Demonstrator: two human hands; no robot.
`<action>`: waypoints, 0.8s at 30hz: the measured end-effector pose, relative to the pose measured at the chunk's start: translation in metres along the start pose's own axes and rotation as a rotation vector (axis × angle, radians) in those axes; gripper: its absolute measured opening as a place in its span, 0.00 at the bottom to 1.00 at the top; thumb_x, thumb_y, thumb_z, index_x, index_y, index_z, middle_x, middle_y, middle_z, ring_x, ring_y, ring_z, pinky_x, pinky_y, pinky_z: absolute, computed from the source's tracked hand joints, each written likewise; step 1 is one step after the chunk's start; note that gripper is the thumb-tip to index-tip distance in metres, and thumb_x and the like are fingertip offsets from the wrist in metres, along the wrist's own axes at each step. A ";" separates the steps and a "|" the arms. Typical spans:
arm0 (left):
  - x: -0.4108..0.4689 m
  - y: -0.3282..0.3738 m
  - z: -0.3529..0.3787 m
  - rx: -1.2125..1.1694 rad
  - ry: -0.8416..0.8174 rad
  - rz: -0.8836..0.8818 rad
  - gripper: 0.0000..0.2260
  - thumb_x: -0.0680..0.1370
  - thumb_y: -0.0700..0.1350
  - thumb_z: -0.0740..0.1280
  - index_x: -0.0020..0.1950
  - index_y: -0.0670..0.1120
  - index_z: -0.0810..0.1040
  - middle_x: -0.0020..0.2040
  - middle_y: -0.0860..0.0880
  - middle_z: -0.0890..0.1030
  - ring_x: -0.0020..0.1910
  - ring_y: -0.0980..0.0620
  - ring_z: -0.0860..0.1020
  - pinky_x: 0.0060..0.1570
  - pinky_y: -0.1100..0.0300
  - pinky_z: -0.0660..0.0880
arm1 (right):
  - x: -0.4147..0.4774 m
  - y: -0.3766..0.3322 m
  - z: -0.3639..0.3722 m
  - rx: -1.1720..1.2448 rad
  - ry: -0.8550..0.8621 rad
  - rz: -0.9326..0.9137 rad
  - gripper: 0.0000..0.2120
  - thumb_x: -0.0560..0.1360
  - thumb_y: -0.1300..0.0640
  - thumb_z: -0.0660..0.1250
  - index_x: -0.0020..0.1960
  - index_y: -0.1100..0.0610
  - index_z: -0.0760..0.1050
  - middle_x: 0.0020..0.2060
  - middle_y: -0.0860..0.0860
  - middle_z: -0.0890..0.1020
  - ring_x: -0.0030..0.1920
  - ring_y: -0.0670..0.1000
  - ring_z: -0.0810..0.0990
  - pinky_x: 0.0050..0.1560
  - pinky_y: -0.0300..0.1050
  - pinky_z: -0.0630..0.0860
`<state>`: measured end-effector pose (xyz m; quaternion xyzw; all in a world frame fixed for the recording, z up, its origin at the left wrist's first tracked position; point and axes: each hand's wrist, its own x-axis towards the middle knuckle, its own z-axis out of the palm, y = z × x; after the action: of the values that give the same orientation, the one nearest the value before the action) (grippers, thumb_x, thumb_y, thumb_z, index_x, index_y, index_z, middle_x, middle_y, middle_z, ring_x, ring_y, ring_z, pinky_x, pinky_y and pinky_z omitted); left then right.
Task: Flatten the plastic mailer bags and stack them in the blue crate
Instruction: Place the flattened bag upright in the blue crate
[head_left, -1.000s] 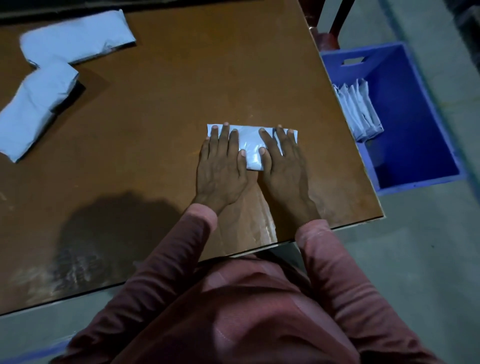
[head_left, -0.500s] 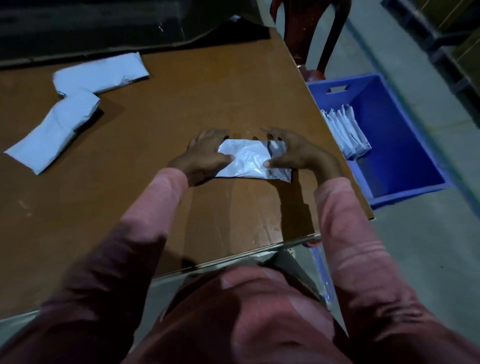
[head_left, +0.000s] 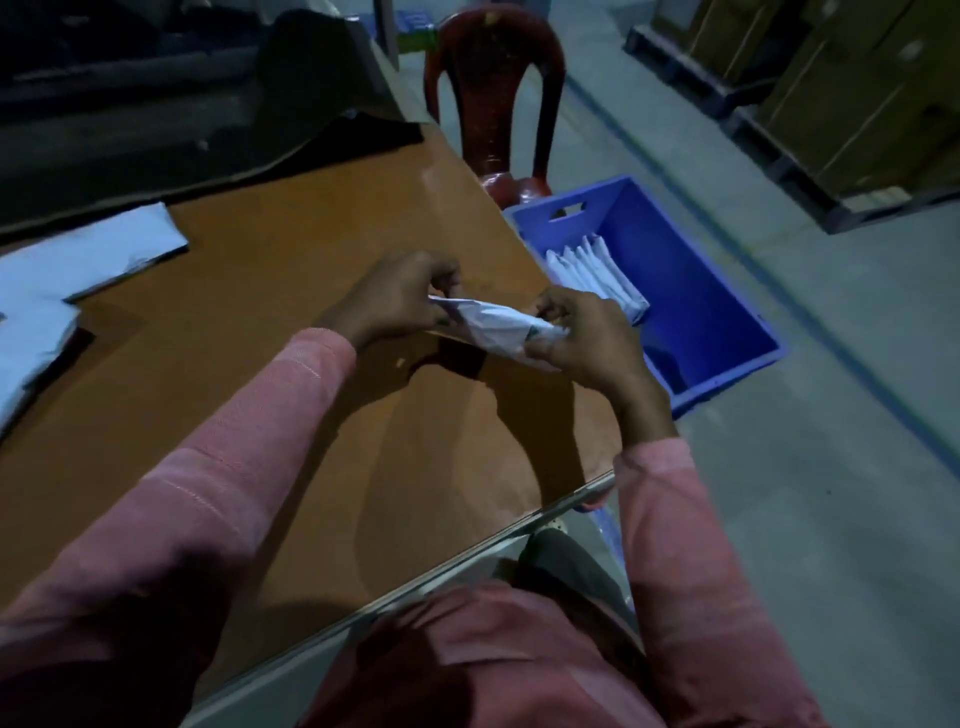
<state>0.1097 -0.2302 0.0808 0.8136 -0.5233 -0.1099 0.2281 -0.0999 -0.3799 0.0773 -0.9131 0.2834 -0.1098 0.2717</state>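
A folded white mailer bag (head_left: 496, 327) hangs in the air above the brown table's (head_left: 270, 395) right side. My left hand (head_left: 400, 299) pinches its left end and my right hand (head_left: 582, 338) grips its right end, fingers curled round it. The blue crate (head_left: 727, 312) stands on the floor just right of the table, with several flattened white bags (head_left: 597, 273) leaning in a row against its left wall. More white mailer bags (head_left: 67, 270) lie on the table's far left.
A dark red plastic chair (head_left: 493, 98) stands behind the crate at the table's far corner. Dark cloth (head_left: 208, 104) covers the back of the table. Cardboard boxes on pallets (head_left: 831, 88) line the far right. Grey floor (head_left: 805, 519) spreads to the right.
Both hands went from pressing the bag flat on the table to gripping its ends and lifting it off, carrying it right toward the crate. My view has turned right.
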 end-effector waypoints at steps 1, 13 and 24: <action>0.010 0.011 0.003 0.000 0.044 0.046 0.07 0.71 0.42 0.78 0.47 0.49 0.84 0.46 0.51 0.84 0.47 0.52 0.80 0.45 0.60 0.69 | -0.004 0.006 -0.008 -0.029 0.086 0.002 0.14 0.67 0.50 0.78 0.51 0.46 0.81 0.46 0.44 0.85 0.49 0.50 0.82 0.46 0.50 0.79; 0.168 0.073 0.088 -0.028 0.293 -0.070 0.22 0.76 0.45 0.74 0.70 0.47 0.78 0.62 0.42 0.81 0.62 0.40 0.76 0.64 0.49 0.72 | 0.037 0.168 -0.046 -0.023 0.551 0.395 0.16 0.73 0.45 0.73 0.59 0.47 0.79 0.46 0.54 0.85 0.50 0.61 0.82 0.42 0.50 0.74; 0.240 0.099 0.225 0.236 -0.196 -0.161 0.25 0.76 0.51 0.70 0.72 0.45 0.77 0.62 0.42 0.82 0.68 0.40 0.74 0.69 0.48 0.64 | 0.121 0.283 -0.031 0.048 0.435 0.651 0.13 0.75 0.45 0.69 0.58 0.48 0.79 0.49 0.55 0.85 0.51 0.64 0.81 0.44 0.50 0.67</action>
<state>0.0395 -0.5390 -0.0528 0.8595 -0.4855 -0.1443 0.0693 -0.1418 -0.6593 -0.0490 -0.7242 0.6067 -0.2152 0.2473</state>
